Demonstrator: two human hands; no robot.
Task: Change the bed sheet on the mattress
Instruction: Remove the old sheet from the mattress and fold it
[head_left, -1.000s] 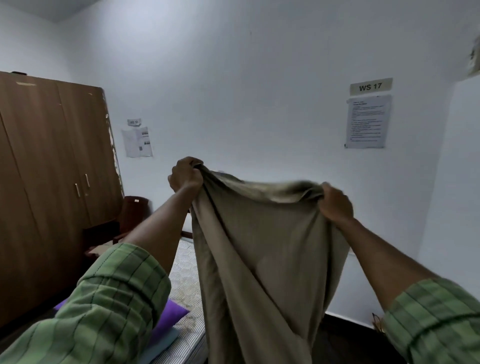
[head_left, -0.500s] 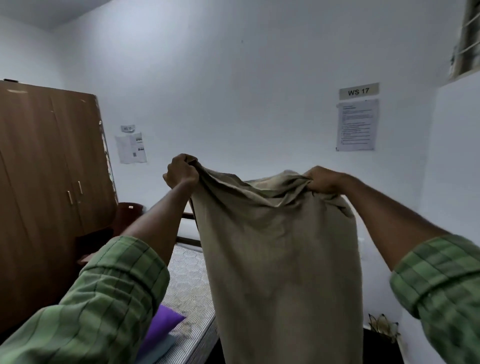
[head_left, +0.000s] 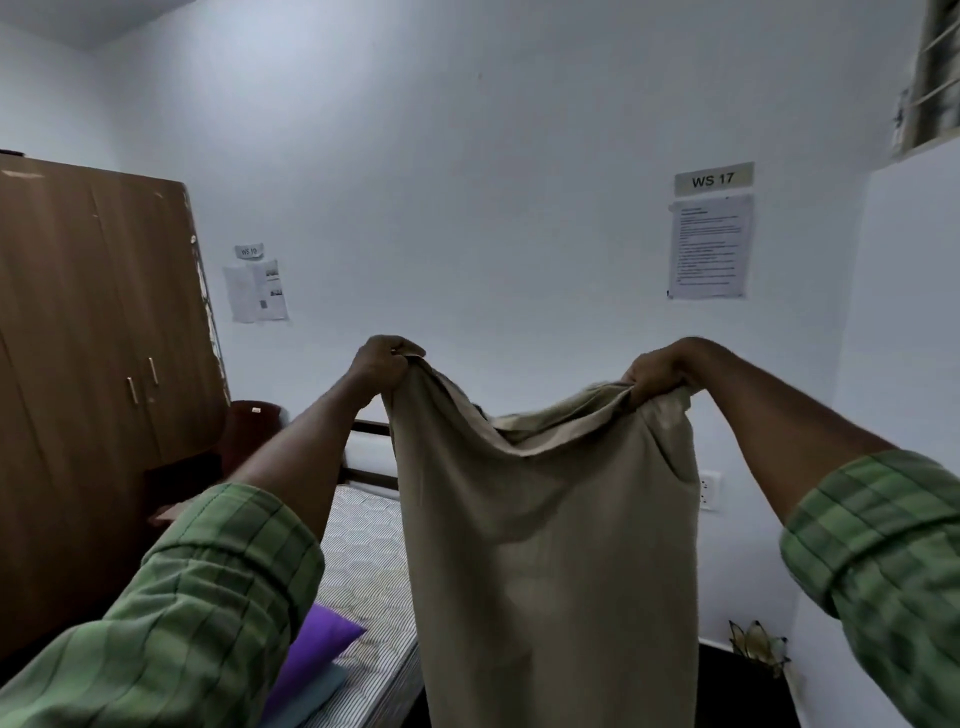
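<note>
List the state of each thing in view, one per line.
Beige cloth bed sheet: held up, hanging, top edge sagging.
Left hand: grips one top corner.
Right hand: grips the other.
White quilted mattress: bare.
Purple pillow: lying on mattress.
Brown wooden wardrobe: doors closed.

Bedroom, bare mattress (head_left: 363, 561), wooden wardrobe (head_left: 93, 364)

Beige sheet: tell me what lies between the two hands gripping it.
In the head view, only the beige sheet's bunched, sagging top edge spans from the left hand to the right hand; nothing else lies between.
</note>
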